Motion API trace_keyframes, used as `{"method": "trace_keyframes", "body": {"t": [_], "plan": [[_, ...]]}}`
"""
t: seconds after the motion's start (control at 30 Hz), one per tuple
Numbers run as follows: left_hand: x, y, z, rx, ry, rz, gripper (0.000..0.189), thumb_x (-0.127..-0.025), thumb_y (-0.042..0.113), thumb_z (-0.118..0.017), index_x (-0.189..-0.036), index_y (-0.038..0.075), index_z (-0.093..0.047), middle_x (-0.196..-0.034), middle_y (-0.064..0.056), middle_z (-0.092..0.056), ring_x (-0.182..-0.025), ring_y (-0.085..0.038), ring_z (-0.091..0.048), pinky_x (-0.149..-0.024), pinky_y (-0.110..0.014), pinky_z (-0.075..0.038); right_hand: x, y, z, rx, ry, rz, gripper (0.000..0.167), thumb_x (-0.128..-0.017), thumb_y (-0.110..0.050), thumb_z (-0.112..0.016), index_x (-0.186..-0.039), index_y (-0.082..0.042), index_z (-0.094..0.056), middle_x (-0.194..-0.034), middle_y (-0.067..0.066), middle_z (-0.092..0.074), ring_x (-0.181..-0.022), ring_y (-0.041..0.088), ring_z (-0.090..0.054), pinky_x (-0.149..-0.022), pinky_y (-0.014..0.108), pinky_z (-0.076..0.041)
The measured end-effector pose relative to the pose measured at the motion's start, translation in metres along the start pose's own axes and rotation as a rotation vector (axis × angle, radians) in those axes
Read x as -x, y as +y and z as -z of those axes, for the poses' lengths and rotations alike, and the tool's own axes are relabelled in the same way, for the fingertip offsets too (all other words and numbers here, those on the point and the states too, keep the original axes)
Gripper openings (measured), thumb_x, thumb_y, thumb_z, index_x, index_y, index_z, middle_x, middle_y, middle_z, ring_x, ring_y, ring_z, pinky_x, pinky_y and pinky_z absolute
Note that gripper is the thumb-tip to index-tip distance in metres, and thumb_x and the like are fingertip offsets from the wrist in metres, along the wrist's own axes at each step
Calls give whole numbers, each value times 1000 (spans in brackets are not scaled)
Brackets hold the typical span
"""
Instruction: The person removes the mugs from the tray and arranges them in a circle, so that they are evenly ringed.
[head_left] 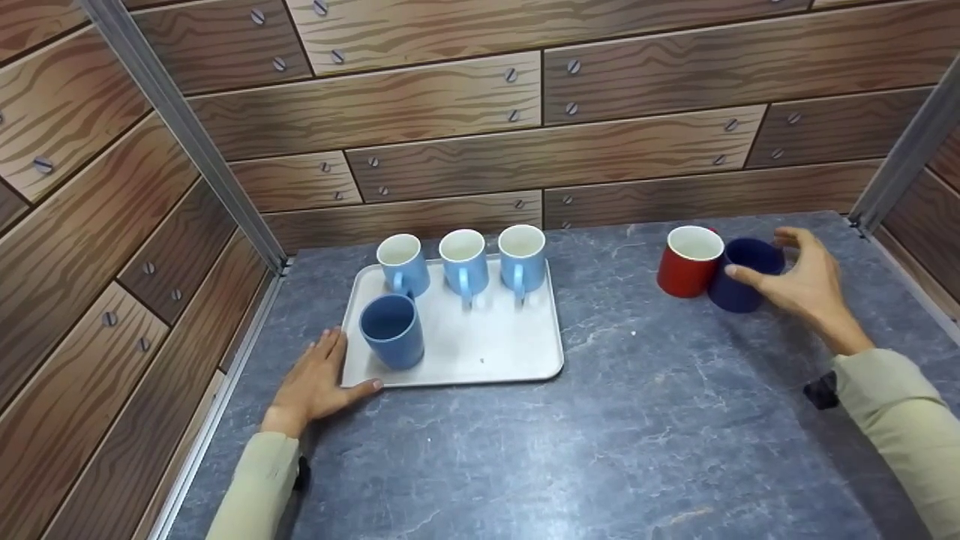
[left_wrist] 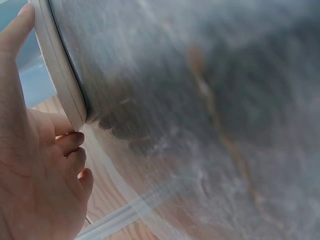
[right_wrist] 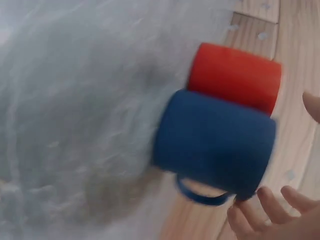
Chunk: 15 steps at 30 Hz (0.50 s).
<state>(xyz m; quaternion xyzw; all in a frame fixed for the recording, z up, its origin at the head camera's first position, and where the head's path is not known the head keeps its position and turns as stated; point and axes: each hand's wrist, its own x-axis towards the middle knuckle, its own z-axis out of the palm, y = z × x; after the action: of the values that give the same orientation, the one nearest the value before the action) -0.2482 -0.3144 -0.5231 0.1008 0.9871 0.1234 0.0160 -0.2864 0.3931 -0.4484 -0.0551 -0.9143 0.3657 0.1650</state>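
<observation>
My left hand [head_left: 311,382] rests against the front-left corner of the white tray [head_left: 480,345], thumb at the front edge and fingers along the left side. In the left wrist view the thumb [left_wrist: 17,30] touches the tray rim [left_wrist: 62,65]. Upright on the tray are a medium blue mug [head_left: 394,337] and three light blue mugs [head_left: 405,262] with white insides. Spread over the dark blue mug [head_left: 739,289] is my right hand [head_left: 810,285], thumb and fingers apart near its rim. The right wrist view shows that mug's handle [right_wrist: 202,197] beside the fingertips [right_wrist: 270,200].
A red mug [head_left: 684,270] with a white inside stands directly left of the dark blue one. Wood-patterned walls [head_left: 450,165] with metal corner strips [head_left: 187,127] enclose the back and sides of the grey marbled table [head_left: 600,435].
</observation>
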Motion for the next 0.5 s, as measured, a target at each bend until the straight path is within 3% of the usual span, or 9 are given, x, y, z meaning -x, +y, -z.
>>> {"method": "trace_keyframes", "body": {"t": [0.2, 0.5], "plan": [[1, 0, 0, 1, 6, -2, 122, -88, 81, -63, -166, -5, -28, -173, -27, -26, -163, -44, -21, -135, -56, -19, 0, -39, -14, -53, 56, 172, 87, -80, -27, -93, -147, 9, -51, -143, 35, -57, -135, 52, -50, -112, 64, -38], [2, -2, 0, 5, -6, -1, 122, -89, 81, -63, -166, -6, -27, -174, -28, -24, -164, -45, -19, -136, -57, -17, 10, -100, -54, -180, -75, 306, 83, -82, -23, -94, -147, 6, -52, -143, 31, -60, -134, 51, -55, -112, 67, -45]]}}
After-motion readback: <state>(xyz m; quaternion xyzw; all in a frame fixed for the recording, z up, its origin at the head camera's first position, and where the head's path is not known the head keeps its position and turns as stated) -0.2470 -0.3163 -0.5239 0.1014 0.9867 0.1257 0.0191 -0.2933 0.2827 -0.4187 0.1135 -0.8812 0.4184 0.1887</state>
